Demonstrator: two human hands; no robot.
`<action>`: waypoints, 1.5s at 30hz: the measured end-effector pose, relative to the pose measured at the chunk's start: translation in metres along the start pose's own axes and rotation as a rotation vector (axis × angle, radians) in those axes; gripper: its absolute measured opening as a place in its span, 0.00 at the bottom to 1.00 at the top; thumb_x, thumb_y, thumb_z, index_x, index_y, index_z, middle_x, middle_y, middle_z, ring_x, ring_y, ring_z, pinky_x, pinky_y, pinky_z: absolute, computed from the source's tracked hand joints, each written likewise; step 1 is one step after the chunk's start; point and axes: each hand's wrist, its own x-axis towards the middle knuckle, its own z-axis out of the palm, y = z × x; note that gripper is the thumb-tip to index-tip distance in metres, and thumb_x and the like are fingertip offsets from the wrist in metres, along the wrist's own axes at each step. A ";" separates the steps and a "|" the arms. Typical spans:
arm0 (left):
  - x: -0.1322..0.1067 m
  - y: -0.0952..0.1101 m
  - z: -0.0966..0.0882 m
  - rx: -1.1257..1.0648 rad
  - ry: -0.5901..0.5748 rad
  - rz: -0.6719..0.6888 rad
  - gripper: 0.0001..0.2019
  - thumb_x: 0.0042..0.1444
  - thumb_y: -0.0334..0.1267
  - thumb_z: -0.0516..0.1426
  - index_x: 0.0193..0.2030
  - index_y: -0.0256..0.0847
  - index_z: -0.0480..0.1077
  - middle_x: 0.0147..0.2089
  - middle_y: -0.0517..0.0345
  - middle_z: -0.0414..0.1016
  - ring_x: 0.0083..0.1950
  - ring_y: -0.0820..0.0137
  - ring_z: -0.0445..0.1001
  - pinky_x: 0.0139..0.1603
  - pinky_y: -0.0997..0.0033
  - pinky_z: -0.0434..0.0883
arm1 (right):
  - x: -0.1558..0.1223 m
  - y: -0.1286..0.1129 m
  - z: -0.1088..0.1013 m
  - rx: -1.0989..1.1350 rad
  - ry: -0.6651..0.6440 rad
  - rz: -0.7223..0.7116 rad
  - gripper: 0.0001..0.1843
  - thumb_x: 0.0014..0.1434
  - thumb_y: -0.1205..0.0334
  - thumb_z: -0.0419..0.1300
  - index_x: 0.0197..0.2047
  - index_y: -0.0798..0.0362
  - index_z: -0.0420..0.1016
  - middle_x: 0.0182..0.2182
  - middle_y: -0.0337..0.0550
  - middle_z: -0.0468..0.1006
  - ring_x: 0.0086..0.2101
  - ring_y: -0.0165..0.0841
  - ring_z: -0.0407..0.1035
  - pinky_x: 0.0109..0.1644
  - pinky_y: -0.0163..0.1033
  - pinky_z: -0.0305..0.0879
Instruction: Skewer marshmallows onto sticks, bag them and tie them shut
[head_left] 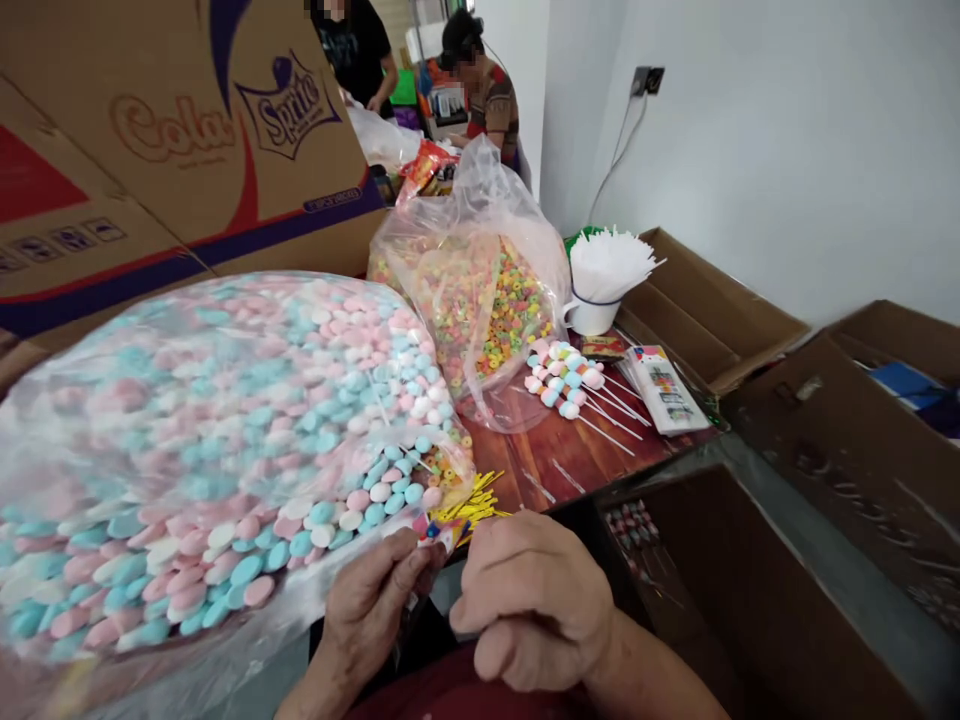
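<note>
My left hand (379,600) is closed at the table's front edge, thumb and fingers pinched on a small printed plastic bag (439,532). Part of the bag is hidden behind my fingers. Close beside it, my right hand (540,605) is curled shut; I cannot make out what its fingers hold. Just beyond both hands lies a heap of yellow twist ties (474,505). To the left spreads a large clear bag of pink, blue and white marshmallows (247,570). Marshmallow skewers (566,380) on white sticks lie in a pile farther right.
Behind stands a clear bag of coloured cereal rings (495,310). A white mug (592,315) holds many white sticks, near a stack of printed bags (667,390). Cardboard boxes (787,590) line the right; a big carton (187,130) stands back left. Two people work beyond.
</note>
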 end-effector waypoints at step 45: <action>0.024 -0.039 -0.001 -0.353 -0.078 -0.189 0.13 0.59 0.47 0.59 0.33 0.39 0.72 0.25 0.60 0.76 0.24 0.75 0.71 0.25 0.78 0.68 | 0.001 0.069 -0.081 -0.607 -0.028 -0.067 0.09 0.63 0.70 0.56 0.43 0.49 0.75 0.31 0.40 0.77 0.31 0.34 0.67 0.39 0.43 0.64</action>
